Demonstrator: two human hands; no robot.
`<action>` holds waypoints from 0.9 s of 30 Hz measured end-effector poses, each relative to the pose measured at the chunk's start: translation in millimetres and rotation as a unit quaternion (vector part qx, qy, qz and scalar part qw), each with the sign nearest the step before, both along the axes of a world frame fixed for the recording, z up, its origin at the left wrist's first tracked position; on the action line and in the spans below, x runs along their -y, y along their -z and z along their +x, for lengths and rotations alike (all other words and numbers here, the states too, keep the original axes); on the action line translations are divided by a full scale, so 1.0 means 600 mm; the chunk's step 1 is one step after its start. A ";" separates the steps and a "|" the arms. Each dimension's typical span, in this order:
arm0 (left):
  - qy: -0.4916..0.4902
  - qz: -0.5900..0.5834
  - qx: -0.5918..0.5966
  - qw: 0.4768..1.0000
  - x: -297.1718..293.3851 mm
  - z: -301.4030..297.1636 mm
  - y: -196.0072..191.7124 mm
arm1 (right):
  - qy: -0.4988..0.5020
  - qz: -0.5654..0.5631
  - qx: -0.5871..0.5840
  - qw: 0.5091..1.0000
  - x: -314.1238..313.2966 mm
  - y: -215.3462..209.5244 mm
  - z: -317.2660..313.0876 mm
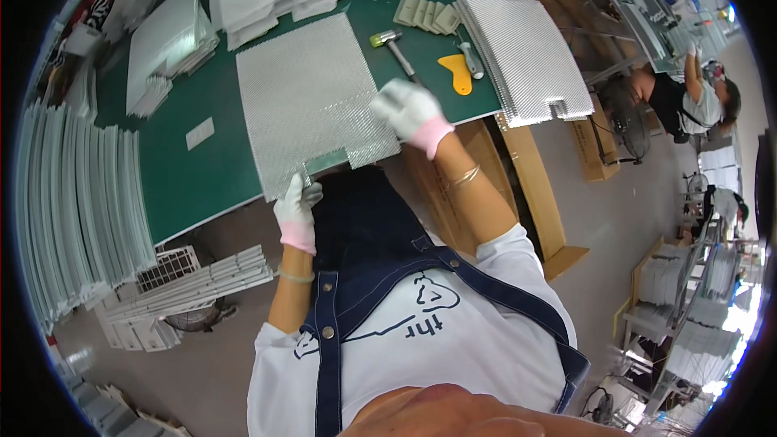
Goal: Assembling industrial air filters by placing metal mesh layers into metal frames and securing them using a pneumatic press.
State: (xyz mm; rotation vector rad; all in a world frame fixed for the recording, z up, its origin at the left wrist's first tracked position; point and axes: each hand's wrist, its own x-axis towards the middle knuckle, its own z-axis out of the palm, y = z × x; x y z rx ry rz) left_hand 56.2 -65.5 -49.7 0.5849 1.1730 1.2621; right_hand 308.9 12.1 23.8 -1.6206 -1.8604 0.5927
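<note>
- silver rectangular perforated-metal panel [299, 89]: lies flat near the middle of the green-topped desk [198, 186], its notched side toward the person, close to the desk's near edge.
- left hand [298, 212], white glove with pink cuff: at the panel's near edge, just left of the notch; the grip looks narrow, but whether it is closed on the metal cannot be told.
- right hand [411, 116], gloved alike and blurred: over the panel's right edge, fingers extended, grip wide, with nothing seen in it; contact is unclear.
- handling (judged): light for its breadth, fairly stiff yet apt to flex or crease at the narrow parts beside the notch; smooth under gloves, with edges likely sharp. best held by opposite long sides, away from the notch.
- surroundings: green-and-silver hammer [395, 50] and flat yellow scraper [457, 74] to the right; beyond them, a silver mesh stack [526, 53].
</note>
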 end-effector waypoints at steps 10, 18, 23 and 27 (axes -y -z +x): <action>-0.017 -0.003 -0.017 1.000 -0.005 0.003 -0.001 | 0.245 -0.040 0.491 0.835 -0.225 0.014 0.176; -0.005 -0.021 -0.010 1.000 0.003 0.004 -0.003 | 0.282 0.230 0.286 0.886 -0.136 -0.032 0.183; -0.022 -0.005 0.068 0.997 0.003 -0.010 0.021 | -0.040 -0.098 -0.539 0.836 0.030 -0.088 0.061; -0.009 -0.042 -0.022 0.999 0.006 0.001 0.004 | -0.122 -0.307 -0.448 0.831 0.162 -0.029 -0.050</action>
